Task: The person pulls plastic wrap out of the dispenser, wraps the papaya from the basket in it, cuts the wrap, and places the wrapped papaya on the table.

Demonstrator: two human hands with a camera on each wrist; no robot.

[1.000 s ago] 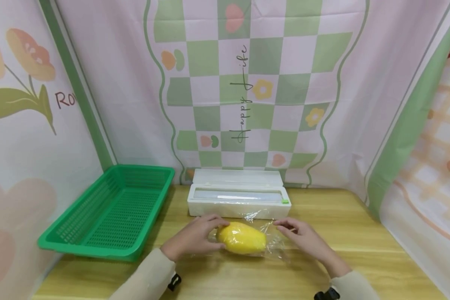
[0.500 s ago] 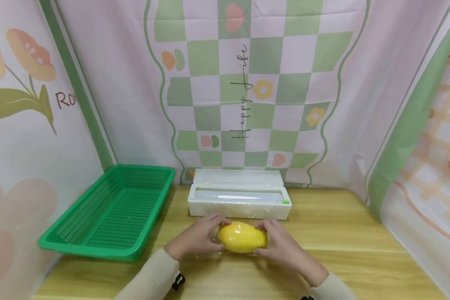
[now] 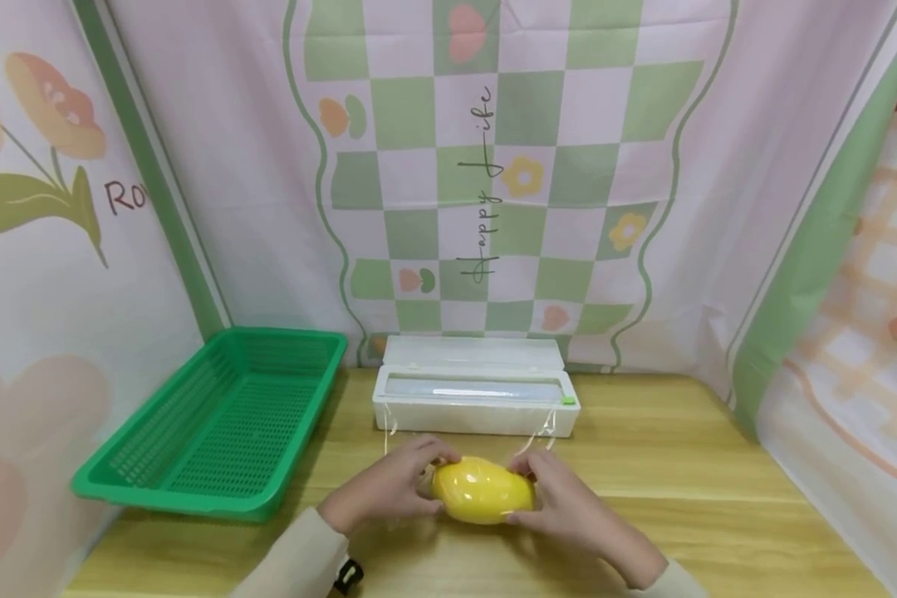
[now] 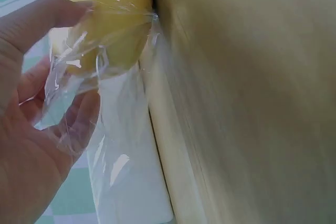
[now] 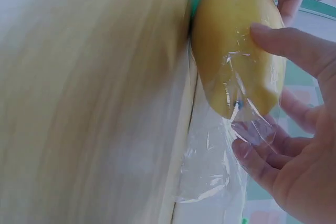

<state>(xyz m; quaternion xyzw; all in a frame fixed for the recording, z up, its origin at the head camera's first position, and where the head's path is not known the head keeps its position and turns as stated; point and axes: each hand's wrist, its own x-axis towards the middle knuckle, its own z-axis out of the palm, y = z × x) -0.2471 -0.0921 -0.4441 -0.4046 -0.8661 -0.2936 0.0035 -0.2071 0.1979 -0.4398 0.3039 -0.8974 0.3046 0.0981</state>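
A yellow mango (image 3: 482, 492) wrapped in clear cling film (image 5: 212, 174) is held between both hands, close over the wooden table. My left hand (image 3: 398, 483) grips its left end, thumb on the near side and fingers on the far side. At the opposite end my right hand (image 3: 561, 502) grips it the same way. Film bunches loosely past the mango's ends in both wrist views. Behind the mango stands a white cling film box (image 3: 478, 417) with its lid up and the roll showing. A sheet of film stretches between the box's front and the mango.
To the left, a green plastic basket (image 3: 187, 497) sits on the wooden table (image 3: 718, 490). A small green slider (image 3: 568, 400) is at the box's right end. Patterned cloth (image 3: 523, 241) hangs behind the table and along both sides.
My right hand has come in from beside the film to the mango's right end. Both hands have since drawn the mango slightly toward me, and film now stretches from the box.
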